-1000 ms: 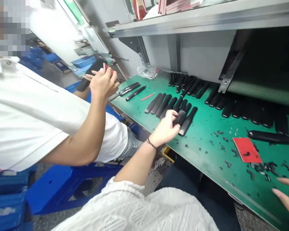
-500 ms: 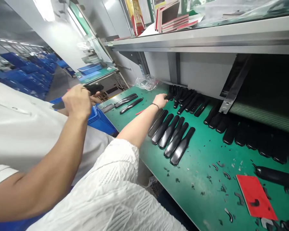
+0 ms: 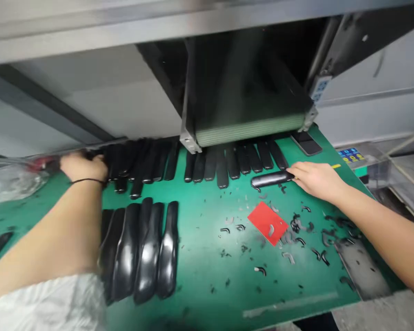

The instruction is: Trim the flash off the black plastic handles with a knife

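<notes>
My left hand (image 3: 84, 168), smeared by motion and wearing a dark wristband, is at the left end of the back row of black pieces (image 3: 148, 161). Its fingers curl round the end of one black piece, partly hidden. On the right, my right hand (image 3: 313, 180) grips the narrow end of a glossy black paddle-shaped piece (image 3: 271, 179) lying near the table surface. A thin yellow stick (image 3: 336, 166) pokes out behind that hand. Several larger glossy black pieces (image 3: 149, 257) lie side by side in front of my left forearm.
Black curved scraps (image 3: 300, 241) litter the green table (image 3: 207, 276) around a red card (image 3: 267, 223). A conveyor end (image 3: 251, 133) overhangs the back row. A phone (image 3: 306, 143) lies at the back right, a grey plate (image 3: 362, 269) at the front right, and clear plastic (image 3: 14, 181) at left.
My view has swung right, away from the co-worker at left, bringing my right hand and its black piece into sight. My left hand stays by the back row.
</notes>
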A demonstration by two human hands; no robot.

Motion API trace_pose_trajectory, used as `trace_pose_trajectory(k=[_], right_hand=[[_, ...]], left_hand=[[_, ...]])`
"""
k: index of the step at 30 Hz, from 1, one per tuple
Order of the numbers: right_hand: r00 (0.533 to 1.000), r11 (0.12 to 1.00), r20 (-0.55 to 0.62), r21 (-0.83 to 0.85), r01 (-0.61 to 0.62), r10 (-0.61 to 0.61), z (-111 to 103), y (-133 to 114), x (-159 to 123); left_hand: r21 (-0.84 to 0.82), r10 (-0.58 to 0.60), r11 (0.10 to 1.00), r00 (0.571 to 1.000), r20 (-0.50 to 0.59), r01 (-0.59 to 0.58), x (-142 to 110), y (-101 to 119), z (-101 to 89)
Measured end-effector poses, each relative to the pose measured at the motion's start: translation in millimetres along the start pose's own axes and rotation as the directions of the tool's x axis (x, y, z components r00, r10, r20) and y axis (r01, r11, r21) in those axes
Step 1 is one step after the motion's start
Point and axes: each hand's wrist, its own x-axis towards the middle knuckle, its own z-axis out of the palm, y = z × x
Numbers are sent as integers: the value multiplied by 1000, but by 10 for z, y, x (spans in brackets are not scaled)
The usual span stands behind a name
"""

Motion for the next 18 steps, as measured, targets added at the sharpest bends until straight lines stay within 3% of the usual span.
trace_pose_trajectory(k=[2, 4, 6, 8, 9, 11, 12, 13, 15, 16, 18], right_hand=[[999, 998, 10, 53, -33, 33, -59, -13, -64], [997, 990, -8, 123, -76, 78, -157, -110, -213], [991, 968, -33, 219, -121, 131, -288, -316, -407], [985, 935, -49, 325, -139, 163, -428, -659, -601], [984, 910, -48, 390, -140, 172, -490, -884, -691], [985, 843, -25, 522, -131, 168, -578, -1414, -865], [972, 694, 37, 694, -192, 232, -596, -1694, -953], [958, 549, 97, 802, -236, 271, -597, -1965, -1044], [958, 400, 159, 883, -246, 238, -550, -2423, -1237], [960, 412, 107, 887, -210, 259, -513, -2589, -1333], [940, 582, -149, 811, -60, 306, -439, -2781, -1507]], left_hand=[[-34, -85, 996, 964, -253, 79, -82, 6, -5], [-195, -151, 977, 917, -370, 82, -313, 149, 26], [-410, -155, 912, 935, -318, 12, -699, 431, 87], [-528, -82, 846, 958, -275, -79, -1236, 801, 189], [-579, 2, 806, 979, -204, -122, -1550, 996, 260], [-867, 195, 495, 980, 49, -55, -2222, 1370, 446], [-950, 262, 305, 954, 148, 63, -2552, 1535, 557], [-974, 305, 126, 927, 219, 188, -2861, 1677, 672], [-948, 287, -155, 931, 226, 278, -3388, 1879, 882], [-933, 240, -250, 950, 198, 257, -3602, 1933, 963], [-904, 173, -359, 968, 182, 234, -3944, 1962, 1063]])
